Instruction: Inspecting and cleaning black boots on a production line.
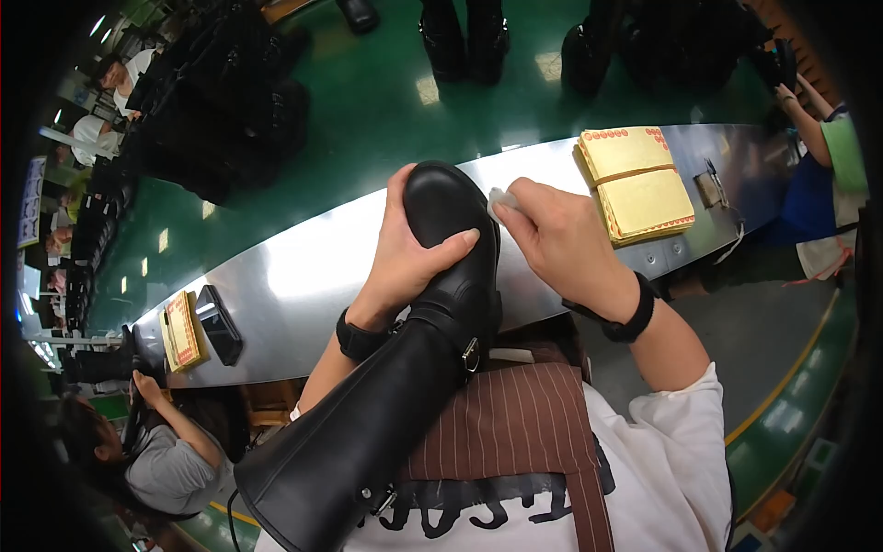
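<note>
Left hand (414,244) wraps the toe of a tall black boot (386,396), its thumb pressed along the upper and its fingers curled behind. Far to that hand's lower left, a co-worker in grey (170,469) grasps a dark item. Up and left of the hand, dark boots (221,120) crowd a glossy green surface (368,101) dotted with bright reflections. Nearer, on a shiny metal bench (313,248), a stack of yellow sheets (181,336) lies beside a dark, phone-like slab (221,327). From the hand, the boot's buckled shaft slants down to the left, over the wearer's brown striped apron (506,419). Just right of the left hand, the right hand (538,221) pinches a small pale piece (499,200) between thumb and bent fingers at the sole's edge; contact with the boot cannot be told. Above both hands, 2 black boots (464,41) stand upright on the green. Immediately right of the right hand, a thicker, banded yellow stack (636,179) rests on the metal, with small tools (716,189) beyond it. Farther right of that hand, a co-worker in green and blue (837,152) holds a black shoe (782,66) above grey flooring (713,340) edged by a yellow line (782,368).
</note>
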